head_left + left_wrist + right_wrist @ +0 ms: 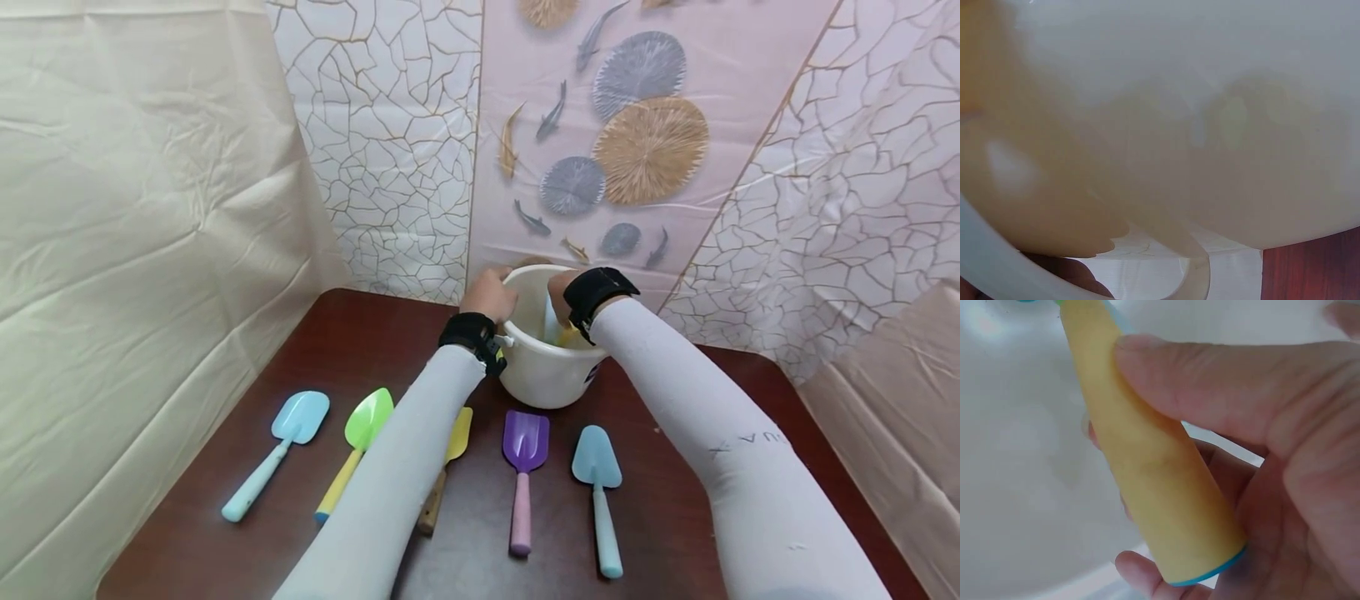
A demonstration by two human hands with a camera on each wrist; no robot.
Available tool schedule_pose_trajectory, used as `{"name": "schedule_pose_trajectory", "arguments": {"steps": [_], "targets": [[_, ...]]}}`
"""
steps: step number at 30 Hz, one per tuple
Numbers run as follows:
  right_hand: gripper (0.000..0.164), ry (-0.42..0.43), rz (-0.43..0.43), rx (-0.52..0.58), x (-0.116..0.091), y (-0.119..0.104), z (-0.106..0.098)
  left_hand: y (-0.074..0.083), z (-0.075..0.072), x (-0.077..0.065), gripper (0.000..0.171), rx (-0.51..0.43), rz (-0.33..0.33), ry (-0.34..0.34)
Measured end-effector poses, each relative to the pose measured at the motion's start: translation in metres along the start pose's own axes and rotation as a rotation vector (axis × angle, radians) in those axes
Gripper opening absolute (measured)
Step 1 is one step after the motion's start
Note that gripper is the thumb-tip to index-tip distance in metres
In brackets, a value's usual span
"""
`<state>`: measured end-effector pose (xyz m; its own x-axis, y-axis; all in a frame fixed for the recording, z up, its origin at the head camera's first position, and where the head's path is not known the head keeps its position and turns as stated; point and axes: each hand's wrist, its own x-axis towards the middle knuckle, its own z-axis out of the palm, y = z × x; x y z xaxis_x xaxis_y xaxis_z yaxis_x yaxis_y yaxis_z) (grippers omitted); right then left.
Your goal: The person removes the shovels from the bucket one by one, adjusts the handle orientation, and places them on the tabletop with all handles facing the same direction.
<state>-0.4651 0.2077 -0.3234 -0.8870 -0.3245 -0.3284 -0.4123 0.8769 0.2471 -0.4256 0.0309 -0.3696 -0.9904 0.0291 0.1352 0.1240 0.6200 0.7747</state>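
Note:
A white bucket (543,379) stands at the back of the table. My left hand (487,296) grips its left rim; in the left wrist view, fingers (1069,270) show behind the bucket's pale handle (1195,278). My right hand (561,298) reaches inside the bucket. There it holds a garden trowel by its yellow handle (1154,469), which has a blue end, with the thumb along the top. The trowel's blade is out of sight. Beside that hand, a light blue piece (551,321) shows in the bucket.
In front of the bucket lie several trowels in a row: light blue (300,417), green with a yellow handle (369,417), yellow with a wooden handle (459,435), purple (527,440) and blue (597,458). Patterned cloth (382,167) hangs behind the dark red table (660,533).

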Motion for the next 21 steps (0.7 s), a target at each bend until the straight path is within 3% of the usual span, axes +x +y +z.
{"name": "schedule_pose_trajectory", "arguments": {"steps": [9,16,21], "targets": [[0.039,0.028,-0.058,-0.011,-0.039,-0.012,-0.021,-0.001,0.004,0.004,0.046,-0.013,-0.039,-0.004],[0.039,0.038,-0.067,-0.070,-0.061,-0.013,-0.031,-0.001,0.005,0.005,0.046,0.001,-0.023,0.008],[0.036,0.098,-0.100,-0.067,-0.087,-0.016,-0.043,-0.002,0.005,0.004,0.048,-0.021,-0.033,0.006]]}}
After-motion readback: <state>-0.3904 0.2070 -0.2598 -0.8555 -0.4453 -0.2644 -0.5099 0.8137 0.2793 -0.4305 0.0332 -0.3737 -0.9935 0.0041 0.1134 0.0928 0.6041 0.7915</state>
